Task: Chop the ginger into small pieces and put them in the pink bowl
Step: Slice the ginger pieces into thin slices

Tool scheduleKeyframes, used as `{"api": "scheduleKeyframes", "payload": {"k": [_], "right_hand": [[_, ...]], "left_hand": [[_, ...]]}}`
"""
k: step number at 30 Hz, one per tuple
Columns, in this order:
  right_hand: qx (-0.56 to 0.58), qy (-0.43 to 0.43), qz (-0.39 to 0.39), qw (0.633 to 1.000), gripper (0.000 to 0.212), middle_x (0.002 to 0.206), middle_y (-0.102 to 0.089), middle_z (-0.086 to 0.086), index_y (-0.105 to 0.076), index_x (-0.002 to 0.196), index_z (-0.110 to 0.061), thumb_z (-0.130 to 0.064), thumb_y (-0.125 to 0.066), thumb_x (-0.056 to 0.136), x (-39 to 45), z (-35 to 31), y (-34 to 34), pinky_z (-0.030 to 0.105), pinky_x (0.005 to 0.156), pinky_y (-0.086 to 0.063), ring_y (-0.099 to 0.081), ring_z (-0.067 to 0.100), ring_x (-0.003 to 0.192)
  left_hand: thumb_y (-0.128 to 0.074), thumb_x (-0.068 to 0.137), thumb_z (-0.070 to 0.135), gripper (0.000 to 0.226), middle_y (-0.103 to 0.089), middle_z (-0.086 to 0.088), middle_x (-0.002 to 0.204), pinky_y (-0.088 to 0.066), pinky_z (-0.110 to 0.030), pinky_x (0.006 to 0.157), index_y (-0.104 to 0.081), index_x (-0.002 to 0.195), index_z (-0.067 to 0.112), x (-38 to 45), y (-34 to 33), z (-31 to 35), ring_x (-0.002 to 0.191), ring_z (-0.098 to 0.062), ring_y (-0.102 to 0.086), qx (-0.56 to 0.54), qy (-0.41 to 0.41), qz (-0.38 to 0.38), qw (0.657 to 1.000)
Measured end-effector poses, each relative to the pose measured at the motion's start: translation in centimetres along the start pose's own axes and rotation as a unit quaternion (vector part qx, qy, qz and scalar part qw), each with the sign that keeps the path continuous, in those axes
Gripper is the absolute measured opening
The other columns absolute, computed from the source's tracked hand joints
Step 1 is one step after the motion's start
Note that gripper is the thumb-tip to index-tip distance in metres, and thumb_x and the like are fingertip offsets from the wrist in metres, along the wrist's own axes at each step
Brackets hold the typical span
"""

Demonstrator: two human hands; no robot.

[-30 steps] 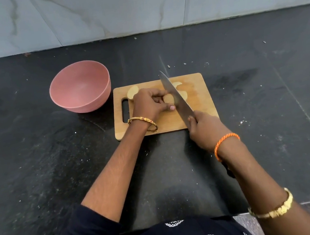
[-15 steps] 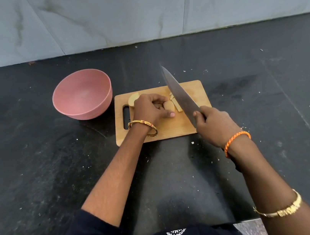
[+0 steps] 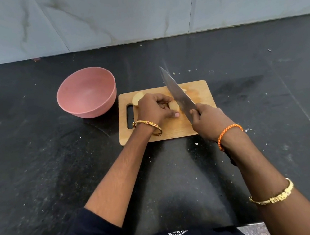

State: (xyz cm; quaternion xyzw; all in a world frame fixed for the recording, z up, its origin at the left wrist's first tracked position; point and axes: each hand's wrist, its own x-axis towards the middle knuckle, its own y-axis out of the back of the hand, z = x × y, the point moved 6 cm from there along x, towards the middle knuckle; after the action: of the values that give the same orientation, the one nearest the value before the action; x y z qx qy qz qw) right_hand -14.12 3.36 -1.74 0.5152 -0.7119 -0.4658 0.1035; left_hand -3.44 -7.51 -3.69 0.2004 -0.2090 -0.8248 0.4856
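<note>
A wooden chopping board [image 3: 174,129] lies on the black counter. My left hand [image 3: 154,110] presses a pale piece of ginger [image 3: 174,106] onto the board between fingers and thumb. Another ginger piece [image 3: 137,98] shows behind that hand near the board's handle slot. My right hand [image 3: 209,121] grips the handle of a large knife [image 3: 177,93], whose blade slants up and away just right of the held ginger, its tip raised past the board's far edge. A small ginger bit [image 3: 184,90] peeks out right of the blade. The pink bowl [image 3: 86,93] stands empty, left of the board.
The black stone counter [image 3: 268,100] runs from the grey tiled wall [image 3: 134,9] to the front edge at my body. Small pale crumbs are scattered over it, some beyond the board and some at its right.
The knife lifted off the board and its tip rose, then the blade came back beside the ginger in my left hand. The cut slices to the right are mostly hidden behind the blade now.
</note>
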Motion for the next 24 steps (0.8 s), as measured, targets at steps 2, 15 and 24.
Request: {"api": "scheduleKeyframes", "payload": {"k": [2,15,24], "right_hand": [[-0.006,0.002,-0.009,1.0,0.029,0.083,-0.051,0.008,-0.052,0.115,-0.008,-0.025,-0.034,0.101,0.0,0.0,0.0,0.034,0.07,-0.046,-0.05,0.025,0.078],[-0.012,-0.024,-0.027,0.999,0.026,0.076,-0.055,0.01,-0.046,0.079,-0.016,-0.029,-0.036,0.099,-5.9,3.7,-0.5,0.029,0.061,-0.041,-0.052,0.026,0.064],[0.06,-0.001,0.06,0.996,0.027,0.075,-0.055,0.012,-0.052,0.085,-0.008,-0.027,-0.038,0.099,-2.5,2.1,1.0,0.029,0.064,-0.037,-0.052,0.03,0.074]], "left_hand": [[-0.088,0.054,0.015,0.05,-0.071,-0.003,0.087,-0.045,0.0,0.057,-0.07,0.1,0.008,0.0,0.0,-0.1,0.065,-0.005,-0.06,-0.004,0.004,-0.002,1.0],[-0.089,0.051,0.012,0.064,-0.07,-0.006,0.101,-0.051,-0.008,0.065,-0.065,0.11,0.005,0.0,0.0,-0.1,0.069,-0.004,-0.061,-0.019,0.012,-0.002,1.0],[-0.09,0.049,0.014,0.056,-0.07,-0.003,0.093,-0.056,-0.023,0.075,-0.066,0.099,0.009,0.1,0.0,0.3,0.073,-0.009,-0.063,0.006,0.016,-0.004,1.0]]}}
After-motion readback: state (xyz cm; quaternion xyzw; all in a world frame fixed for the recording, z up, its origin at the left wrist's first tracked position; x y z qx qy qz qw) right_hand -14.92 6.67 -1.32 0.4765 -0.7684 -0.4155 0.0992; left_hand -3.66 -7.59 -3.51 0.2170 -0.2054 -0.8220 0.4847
